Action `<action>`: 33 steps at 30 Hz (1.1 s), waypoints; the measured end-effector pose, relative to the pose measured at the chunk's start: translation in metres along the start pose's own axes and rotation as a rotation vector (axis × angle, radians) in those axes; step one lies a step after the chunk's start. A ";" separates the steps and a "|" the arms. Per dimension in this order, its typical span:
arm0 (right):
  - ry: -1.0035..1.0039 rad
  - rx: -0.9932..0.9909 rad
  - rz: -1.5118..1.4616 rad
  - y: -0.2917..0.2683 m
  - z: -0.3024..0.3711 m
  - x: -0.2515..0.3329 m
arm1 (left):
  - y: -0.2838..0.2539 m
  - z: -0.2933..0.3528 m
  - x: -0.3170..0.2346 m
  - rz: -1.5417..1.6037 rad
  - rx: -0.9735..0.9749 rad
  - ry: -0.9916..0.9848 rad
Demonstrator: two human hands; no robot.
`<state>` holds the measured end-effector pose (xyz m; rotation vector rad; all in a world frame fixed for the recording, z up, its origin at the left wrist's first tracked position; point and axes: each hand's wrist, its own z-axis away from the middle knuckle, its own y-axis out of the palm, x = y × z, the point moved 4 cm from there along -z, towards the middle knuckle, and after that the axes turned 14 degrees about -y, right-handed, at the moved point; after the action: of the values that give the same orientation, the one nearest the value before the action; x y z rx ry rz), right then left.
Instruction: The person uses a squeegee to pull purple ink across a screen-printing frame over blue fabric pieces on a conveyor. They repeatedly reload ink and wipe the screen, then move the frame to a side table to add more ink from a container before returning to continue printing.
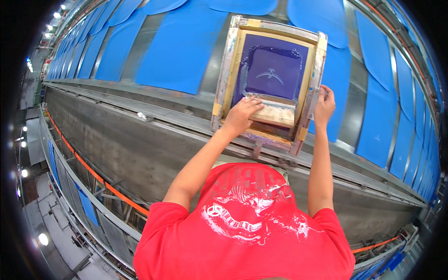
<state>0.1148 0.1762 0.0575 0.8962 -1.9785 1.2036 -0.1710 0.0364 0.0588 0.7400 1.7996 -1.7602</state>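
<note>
Our left hand (241, 115) clamps the squeegee (275, 112) toward three o'clock, our right hand (324, 108) touches the screen frame (318, 60) toward ten, grip unclear, lettering marks our red shirt (238, 256).

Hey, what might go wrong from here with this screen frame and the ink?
The left fingers hold the squeegee near one end, so it might skew. The purple ink looks ridged along its far edge, so it may spread unevenly. The right fingers are at the right edge of the frame; a bump could shift it.
</note>
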 end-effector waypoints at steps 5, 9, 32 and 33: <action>0.000 0.017 -0.091 0.170 0.049 0.086 | -0.125 0.013 0.145 -0.112 0.003 -0.060; 0.061 -0.018 -0.151 0.269 0.087 0.147 | -0.198 0.020 0.227 -0.126 0.009 -0.151; 0.065 0.304 0.266 0.374 0.114 0.200 | -0.271 0.013 0.343 -0.280 0.011 -0.057; -0.084 0.318 0.352 0.370 0.108 0.214 | -0.274 -0.014 0.346 -0.278 -0.005 -0.013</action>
<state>-0.3241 0.1589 0.0148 0.7769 -2.1076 1.7427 -0.6106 0.0574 0.0166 0.4932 1.9744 -1.9266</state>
